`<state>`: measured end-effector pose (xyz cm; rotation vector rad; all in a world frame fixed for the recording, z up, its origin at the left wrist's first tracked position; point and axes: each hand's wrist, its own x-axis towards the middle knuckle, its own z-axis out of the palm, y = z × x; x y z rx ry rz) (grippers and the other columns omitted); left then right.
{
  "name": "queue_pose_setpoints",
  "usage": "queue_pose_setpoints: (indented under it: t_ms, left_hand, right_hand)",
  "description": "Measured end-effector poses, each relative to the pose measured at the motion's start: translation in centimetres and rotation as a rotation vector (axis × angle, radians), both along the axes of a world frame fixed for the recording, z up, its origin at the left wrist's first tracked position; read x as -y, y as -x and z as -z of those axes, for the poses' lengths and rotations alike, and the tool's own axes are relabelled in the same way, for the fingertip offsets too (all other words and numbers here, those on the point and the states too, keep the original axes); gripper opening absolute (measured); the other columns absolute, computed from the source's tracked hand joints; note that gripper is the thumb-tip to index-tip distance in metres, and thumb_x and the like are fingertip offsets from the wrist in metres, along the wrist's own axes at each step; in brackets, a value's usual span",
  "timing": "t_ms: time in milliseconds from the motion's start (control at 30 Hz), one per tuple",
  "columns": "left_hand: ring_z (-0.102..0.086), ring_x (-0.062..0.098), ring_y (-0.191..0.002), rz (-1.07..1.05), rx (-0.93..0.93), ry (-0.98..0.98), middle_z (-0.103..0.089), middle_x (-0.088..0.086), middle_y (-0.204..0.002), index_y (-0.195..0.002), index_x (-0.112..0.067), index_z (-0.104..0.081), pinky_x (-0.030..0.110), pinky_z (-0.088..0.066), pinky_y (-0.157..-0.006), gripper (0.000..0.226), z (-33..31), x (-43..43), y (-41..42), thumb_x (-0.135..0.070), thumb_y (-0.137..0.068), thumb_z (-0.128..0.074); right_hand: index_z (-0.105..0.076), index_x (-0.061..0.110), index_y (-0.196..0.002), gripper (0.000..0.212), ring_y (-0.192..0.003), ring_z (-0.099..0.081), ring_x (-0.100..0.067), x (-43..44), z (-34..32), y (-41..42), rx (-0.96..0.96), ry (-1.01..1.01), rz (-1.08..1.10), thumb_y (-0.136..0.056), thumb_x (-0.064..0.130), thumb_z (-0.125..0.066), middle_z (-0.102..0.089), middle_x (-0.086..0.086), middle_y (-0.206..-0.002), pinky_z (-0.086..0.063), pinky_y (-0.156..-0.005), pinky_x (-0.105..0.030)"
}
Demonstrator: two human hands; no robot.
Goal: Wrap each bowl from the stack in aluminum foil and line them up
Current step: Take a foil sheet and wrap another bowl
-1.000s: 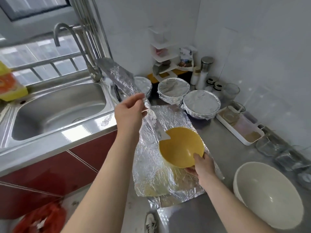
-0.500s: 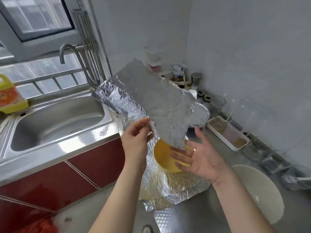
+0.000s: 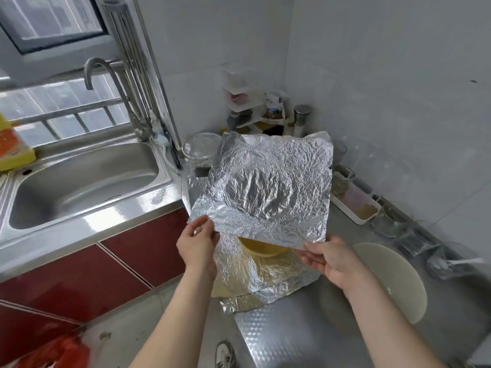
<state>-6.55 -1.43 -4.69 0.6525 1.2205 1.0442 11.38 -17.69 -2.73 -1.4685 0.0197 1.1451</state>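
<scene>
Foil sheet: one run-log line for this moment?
left hand: pinches foil sheet | right hand: holds it | yellow bowl: beneath, unwrapped

Crinkled silver foil sheet [image 3: 268, 187], yellow bowl [image 3: 261, 248], dark red cabinet doors [image 3: 143, 248], white bowl [image 3: 393, 277]

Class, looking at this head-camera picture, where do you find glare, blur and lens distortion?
Head view: glare glints on the crinkled foil sheet and the sink rim; the wide lens bends the faucet and wall edges; the white bowl at right is blurred; the left hand and right hand pinching the foil look sharper.
</scene>
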Motion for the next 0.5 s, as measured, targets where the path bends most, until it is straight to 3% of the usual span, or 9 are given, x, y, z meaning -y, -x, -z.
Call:
queue_pose_setpoints:
  t_ms: [100, 233, 333, 433, 500]
  left_hand:
    - [-0.063, 0.016, -0.078, -0.017, -0.042, 0.000, -0.061, 0.009, -0.103, -0.106, -0.010, -0.067, 0.020, -0.055, -0.061, 0.020, 1.6, -0.2, 1.1, -0.001, -0.088, -0.067]
    - [-0.062, 0.020, -0.084, -0.030, -0.061, 0.018, -0.057, 0.009, -0.101, -0.114, -0.016, -0.061, 0.018, -0.055, -0.059, 0.037, 3.2, 0.1, 2.3, 0.007, -0.085, -0.067]
    - [-0.061, 0.018, -0.082, -0.033, -0.051, 0.059, -0.058, 0.007, -0.096, -0.119, -0.013, -0.058, 0.017, -0.056, -0.057, 0.038, 3.7, 0.5, 2.8, 0.008, -0.087, -0.065]
    - [-0.060, 0.014, -0.074, 0.001, -0.013, 0.128, -0.061, 0.009, -0.093, -0.121, -0.004, -0.057, 0.017, -0.055, -0.055, 0.032, 4.3, 0.7, 3.2, 0.004, -0.091, -0.062]
    - [-0.057, 0.014, -0.069, 0.038, -0.004, 0.158, -0.062, 0.012, -0.094, -0.125, 0.000, -0.056, 0.016, -0.054, -0.052, 0.031, 4.7, 0.6, 3.5, 0.001, -0.094, -0.059]
  right_hand:
    - [-0.053, -0.006, -0.098, 0.011, -0.059, -0.071, -0.023, 0.7, 0.9, -0.9, -0.122, -0.005, 0.009, -0.092, -0.013, -0.047, -0.070, -0.020, -0.082, -0.058, -0.052, -0.028]
    - [-0.049, -0.002, -0.093, 0.016, -0.056, -0.067, -0.020, 1.1, 2.3, -1.5, -0.330, -0.102, 0.198, -0.094, -0.015, -0.041, -0.054, -0.018, -0.089, -0.055, -0.044, -0.024]
    - [-0.049, -0.002, -0.091, 0.019, -0.091, -0.061, -0.024, 0.9, 3.1, -1.4, -0.429, -0.174, 0.347, -0.095, -0.015, -0.038, -0.052, -0.020, -0.104, -0.057, -0.048, -0.025]
    - [-0.048, -0.007, -0.113, 0.023, -0.122, -0.051, -0.031, 0.8, 3.6, -1.2, -0.487, -0.232, 0.442, -0.097, -0.014, -0.035, -0.047, -0.024, -0.128, -0.058, -0.064, -0.030]
    - [-0.043, -0.008, -0.125, 0.030, -0.130, -0.046, -0.035, 0.9, 3.9, -1.3, -0.503, -0.248, 0.492, -0.098, -0.013, -0.033, -0.044, -0.025, -0.133, -0.056, -0.074, -0.034]
